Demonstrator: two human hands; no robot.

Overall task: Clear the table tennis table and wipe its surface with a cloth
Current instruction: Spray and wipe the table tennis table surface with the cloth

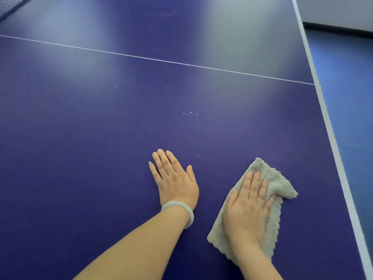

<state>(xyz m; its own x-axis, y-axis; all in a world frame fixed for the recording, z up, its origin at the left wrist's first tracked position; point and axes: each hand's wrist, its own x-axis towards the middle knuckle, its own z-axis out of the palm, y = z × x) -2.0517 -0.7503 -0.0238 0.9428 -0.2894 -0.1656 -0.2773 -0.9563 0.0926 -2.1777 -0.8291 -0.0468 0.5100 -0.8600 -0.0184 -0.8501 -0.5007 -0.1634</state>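
Where the counter (101, 118) neared its right edge, a grey-beige cloth (278, 180) lay flat on the dark blue surface, fluffy, with scalloped edges and one corner folded over. The right grip (249, 207) pressed down on it, fingers straight and slightly spread, the palm covering its middle. The left grip (175, 182) rested flat on bare counter just beside it, fingers straight and close together, a pale bangle (177, 203) at the wrist. Small white specks (190, 113) dotted the surface beyond the hands. A thin white line (161, 60) crossed the counter, a white border (331, 138) marked its right edge, and blue floor (347, 87) lay beyond, below a grey wall (333, 9).
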